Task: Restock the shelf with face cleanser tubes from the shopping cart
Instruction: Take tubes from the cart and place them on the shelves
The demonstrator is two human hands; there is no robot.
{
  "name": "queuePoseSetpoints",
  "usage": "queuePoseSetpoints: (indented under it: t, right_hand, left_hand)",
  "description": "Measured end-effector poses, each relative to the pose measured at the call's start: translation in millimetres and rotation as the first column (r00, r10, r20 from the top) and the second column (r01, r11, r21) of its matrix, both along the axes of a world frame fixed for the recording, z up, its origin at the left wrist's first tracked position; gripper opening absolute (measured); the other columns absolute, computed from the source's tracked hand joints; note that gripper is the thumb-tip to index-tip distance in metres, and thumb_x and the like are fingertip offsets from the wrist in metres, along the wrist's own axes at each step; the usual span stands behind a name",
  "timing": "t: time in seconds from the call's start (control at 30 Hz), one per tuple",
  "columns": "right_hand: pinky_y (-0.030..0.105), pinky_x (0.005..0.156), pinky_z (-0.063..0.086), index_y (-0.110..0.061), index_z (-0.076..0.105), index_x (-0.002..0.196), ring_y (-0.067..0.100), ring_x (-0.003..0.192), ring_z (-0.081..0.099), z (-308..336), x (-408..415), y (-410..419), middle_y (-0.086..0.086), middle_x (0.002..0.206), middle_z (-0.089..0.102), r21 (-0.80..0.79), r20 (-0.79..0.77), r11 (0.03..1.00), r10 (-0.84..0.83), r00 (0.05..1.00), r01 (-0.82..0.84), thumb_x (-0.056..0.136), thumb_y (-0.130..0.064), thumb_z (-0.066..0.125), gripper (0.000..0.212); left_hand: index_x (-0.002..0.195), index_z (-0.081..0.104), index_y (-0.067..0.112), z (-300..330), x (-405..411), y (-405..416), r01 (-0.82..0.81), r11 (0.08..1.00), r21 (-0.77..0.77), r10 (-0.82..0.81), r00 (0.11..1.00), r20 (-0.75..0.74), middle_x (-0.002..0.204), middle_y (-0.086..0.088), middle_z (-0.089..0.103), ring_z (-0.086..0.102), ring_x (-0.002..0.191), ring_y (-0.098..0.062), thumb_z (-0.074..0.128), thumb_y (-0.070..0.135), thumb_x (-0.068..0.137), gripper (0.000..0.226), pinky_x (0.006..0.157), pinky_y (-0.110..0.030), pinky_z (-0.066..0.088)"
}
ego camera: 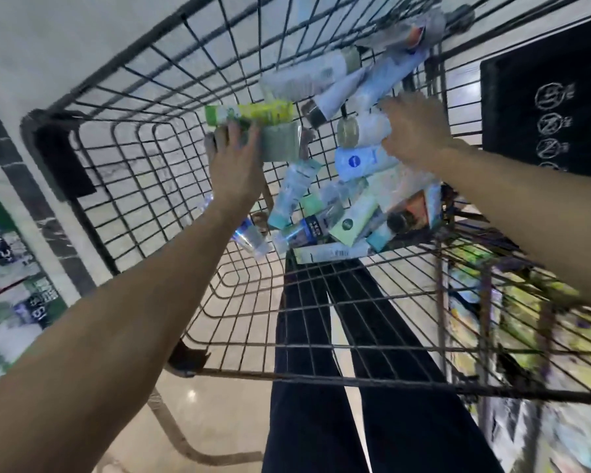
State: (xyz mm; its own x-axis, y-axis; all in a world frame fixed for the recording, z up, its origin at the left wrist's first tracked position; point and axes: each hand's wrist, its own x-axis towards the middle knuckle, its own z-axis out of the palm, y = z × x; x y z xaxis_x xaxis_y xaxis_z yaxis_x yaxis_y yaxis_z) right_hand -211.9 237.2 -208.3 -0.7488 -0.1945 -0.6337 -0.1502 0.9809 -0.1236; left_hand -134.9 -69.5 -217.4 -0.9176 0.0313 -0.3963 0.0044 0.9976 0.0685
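Two hands (234, 158) (413, 131) grip smooth plastic tubes (280, 143) in wire cart (144, 80).

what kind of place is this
Most likely a retail shop aisle. A wire shopping cart holds a pile of cleanser tubes, both hands reach into it, and blurred packaged goods with price labels show at the sides.

We saw our two bare forearms, no sleeves or jewellery — our legs (338, 370) wore dark navy trousers.
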Motion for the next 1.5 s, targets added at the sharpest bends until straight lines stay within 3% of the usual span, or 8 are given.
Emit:
queuePoseSetpoints:
  t: [0.17,0.4,0.53,0.67,0.77,0.97,1.33,1.5]
  right_hand:
    - [0.058,0.108,0.033,-0.016,0.061,0.132,0.039,0.128,0.045,10,-12,-2,0.02,0.135,0.049,0.099,0.056,0.988,0.111,0.992,-0.117,0.081,-0.036,0.082,0.059]
    - [0.044,0.082,0.049,-0.014,0.06,0.131,0.041,0.108,0.06,49,-4,-9,0.019,0.123,0.054,0.062,0.185,0.996,0.058,0.981,-0.07,0.085,-0.016,0.073,0.047]
    - [0.043,0.086,0.055,-0.016,0.066,0.128,0.038,0.106,0.065,86,8,-10,0.016,0.119,0.068,-0.044,0.152,0.993,-0.101,0.983,0.109,0.082,-0.015,0.076,0.047]
    - [0.036,0.079,0.053,-0.018,0.069,0.122,0.03,0.1,0.064,136,26,-6,0.012,0.118,0.069,-0.225,0.145,0.895,-0.361,0.921,0.386,0.079,-0.017,0.083,0.045]
    - [0.036,0.084,0.055,-0.019,0.071,0.126,0.025,0.105,0.065,179,41,-1,0.006,0.119,0.07,-0.361,0.191,0.764,-0.501,0.844,0.535,0.081,-0.016,0.084,0.047]
    - [0.03,0.078,0.054,-0.022,0.073,0.116,0.018,0.095,0.066,275,73,6,-0.003,0.106,0.071,-0.577,0.278,0.409,-0.715,0.642,0.707,0.078,-0.02,0.089,0.042]
    - [0.053,0.097,0.058,-0.009,0.066,0.122,0.029,0.113,0.068,419,123,7,0.01,0.126,0.068,-0.641,0.691,-0.363,-0.656,0.302,0.677,0.077,-0.006,0.085,0.049]
    - [0.049,0.086,0.059,-0.013,0.073,0.115,0.034,0.11,0.067,462,138,3,0.013,0.12,0.072,-0.678,0.704,-0.476,-0.639,0.31,0.56,0.078,-0.015,0.084,0.039]
  left_hand:
    - [0.144,0.04,0.014,9,0,-5,0.038,0.996,0.086,-0.042,0.998,0.042,0.142,-0.017,0.048,0.049,0.126,-0.041,0.066,0.029,0.087,0.064,0.105,-0.057,0.041]
    - [0.149,0.042,0.011,46,8,1,-0.246,0.878,0.411,0.141,0.953,0.27,0.135,-0.012,0.055,0.055,0.118,-0.031,0.064,0.043,0.089,0.072,0.096,-0.045,0.052]
    - [0.152,0.043,0.014,100,14,14,-0.761,0.353,0.544,0.43,0.649,0.628,0.133,-0.006,0.06,0.065,0.108,-0.023,0.066,0.03,0.098,0.061,0.094,-0.04,0.057]
    - [0.119,0.056,0.02,163,21,21,-0.846,-0.01,0.533,0.341,0.498,0.797,0.112,-0.006,0.062,0.065,0.095,-0.024,0.053,0.024,0.099,0.021,0.098,-0.053,0.052]
    - [0.126,0.051,0.006,205,26,22,-0.839,-0.163,0.52,0.25,0.474,0.844,0.108,-0.012,0.061,0.066,0.087,-0.022,0.048,0.022,0.101,0.03,0.102,-0.058,0.049]
    - [0.129,0.048,0.006,299,40,29,-0.771,-0.117,0.626,0.273,0.581,0.766,0.115,-0.014,0.068,0.067,0.096,-0.029,0.069,0.011,0.09,0.044,0.075,-0.041,0.058]
    - [0.121,0.056,0.009,458,70,63,-0.66,-0.146,0.737,0.259,0.694,0.672,0.119,-0.016,0.061,0.062,0.101,-0.033,0.077,0.011,0.078,0.048,0.077,-0.035,0.059]
    - [0.127,0.059,0.012,480,71,79,-0.593,-0.189,0.783,0.243,0.744,0.622,0.117,-0.016,0.071,0.065,0.109,-0.044,0.075,0.005,0.082,0.047,0.09,-0.052,0.059]
